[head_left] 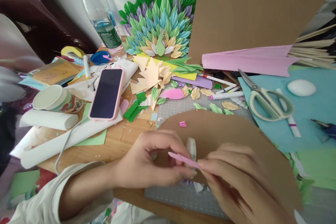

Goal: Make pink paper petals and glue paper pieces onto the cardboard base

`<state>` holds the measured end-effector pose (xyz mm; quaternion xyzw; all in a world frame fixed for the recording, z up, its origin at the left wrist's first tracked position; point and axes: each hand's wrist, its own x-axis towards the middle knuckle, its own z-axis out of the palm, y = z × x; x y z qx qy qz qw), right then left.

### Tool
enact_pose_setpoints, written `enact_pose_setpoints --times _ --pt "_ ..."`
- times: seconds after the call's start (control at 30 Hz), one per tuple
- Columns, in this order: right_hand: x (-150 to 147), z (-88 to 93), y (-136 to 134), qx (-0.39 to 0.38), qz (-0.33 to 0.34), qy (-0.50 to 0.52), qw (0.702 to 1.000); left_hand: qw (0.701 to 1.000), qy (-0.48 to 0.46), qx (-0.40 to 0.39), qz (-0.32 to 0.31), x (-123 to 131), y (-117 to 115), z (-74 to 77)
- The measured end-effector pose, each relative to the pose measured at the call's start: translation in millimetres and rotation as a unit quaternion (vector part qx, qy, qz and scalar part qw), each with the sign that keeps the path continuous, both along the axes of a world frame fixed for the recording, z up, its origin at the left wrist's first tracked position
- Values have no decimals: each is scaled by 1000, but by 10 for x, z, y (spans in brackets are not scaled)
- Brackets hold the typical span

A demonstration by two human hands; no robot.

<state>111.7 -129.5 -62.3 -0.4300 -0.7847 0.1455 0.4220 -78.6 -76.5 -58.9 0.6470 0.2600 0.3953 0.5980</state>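
Note:
Between my two hands is a small folded piece of pink paper (182,159), held over a round-edged brown cardboard (223,127). My left hand (154,157) is closed on the paper with thumb and fingers. The fingertips of my right hand (233,175) pinch its right end. Just behind the fingers stands a narrow roll of tape (191,148), partly hidden by my left hand. A tiny pink scrap (182,124) lies on the cardboard beyond it. Under the cardboard shows a grey cutting mat (181,196).
A phone (106,93) and a paper tub (49,98) lie to the left, near a water bottle (105,28). Scissors (270,103) rest on blue paper at right. Behind stand a paper peacock (160,43) and a tall brown board (252,10). Cut paper leaves (195,93) are scattered between.

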Motion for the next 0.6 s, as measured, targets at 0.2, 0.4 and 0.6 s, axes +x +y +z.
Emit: enact_pose_setpoints --times 0.2,0.4,0.6 --pt "19 -13 94 -14 33 41 998 991 49 116 51 -10 -8 -41" --pt "-3 14 142 -62 56 94 992 981 54 176 63 -27 9 -52" --pt "-59 -2 130 -111 53 142 982 980 49 189 44 -31 15 -41"
